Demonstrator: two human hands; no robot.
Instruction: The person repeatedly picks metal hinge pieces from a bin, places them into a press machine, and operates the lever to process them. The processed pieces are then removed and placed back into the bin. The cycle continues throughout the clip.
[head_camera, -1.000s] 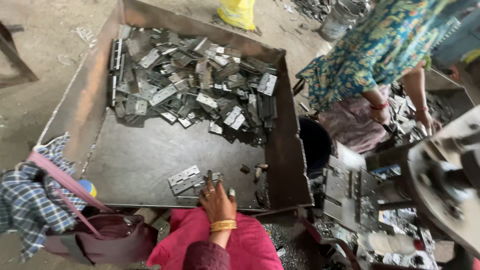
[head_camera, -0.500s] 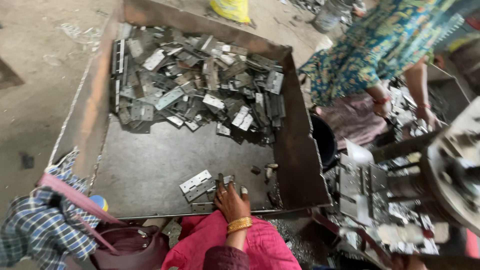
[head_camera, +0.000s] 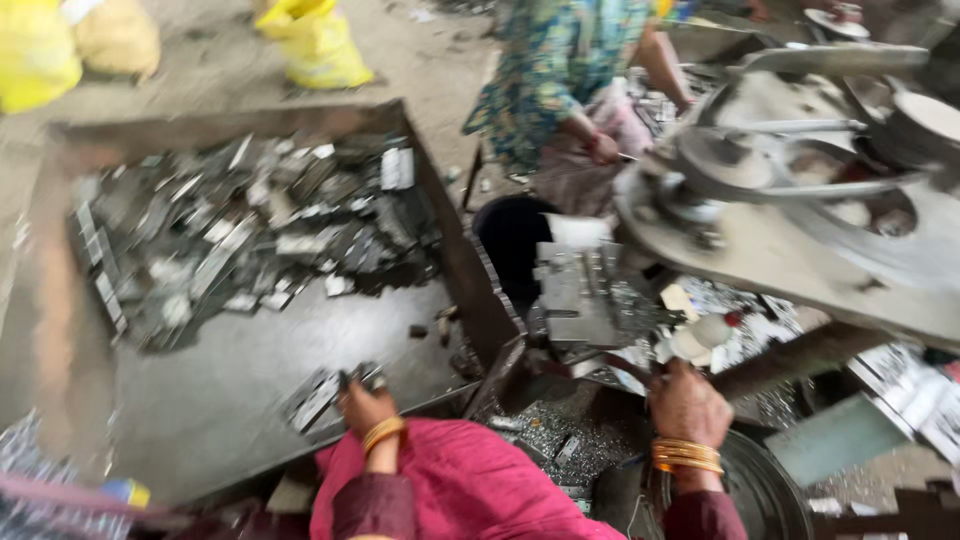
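- Head view is looking down over a pink-clad lap (head_camera: 470, 490) at a large rusty metal bin (head_camera: 455, 265) on the left and a press-like machine (head_camera: 800, 230) on the right; the picture is motion-blurred.
- The left hand (head_camera: 365, 408) is reaching into the near edge of the bin and closing its fingers on a small bunch of flat grey metal pieces (head_camera: 325, 392) lying on the bin floor; whether they are fully gripped or only being gathered is too blurred to tell.
- The right hand (head_camera: 688, 402) is sitting well apart from the left, over by the machine's base, with its fingers curled at a small part there; what it is holding, if anything, cannot be made out.
- As for progress, a big heap of metal pieces (head_camera: 250, 235) is lying at the far end of the bin, while the near half of the floor is showing only a few strays, so most of the stock appears to be waiting unhandled.
- Bright metal scraps (head_camera: 545, 430) are lying between the lap and the machine, and a round dark pan (head_camera: 765, 490) is sitting by the right wrist.
- Another person in a patterned garment (head_camera: 545, 70) is working beyond the bin.
- Yellow sacks (head_camera: 315, 45) are resting on the ground behind.
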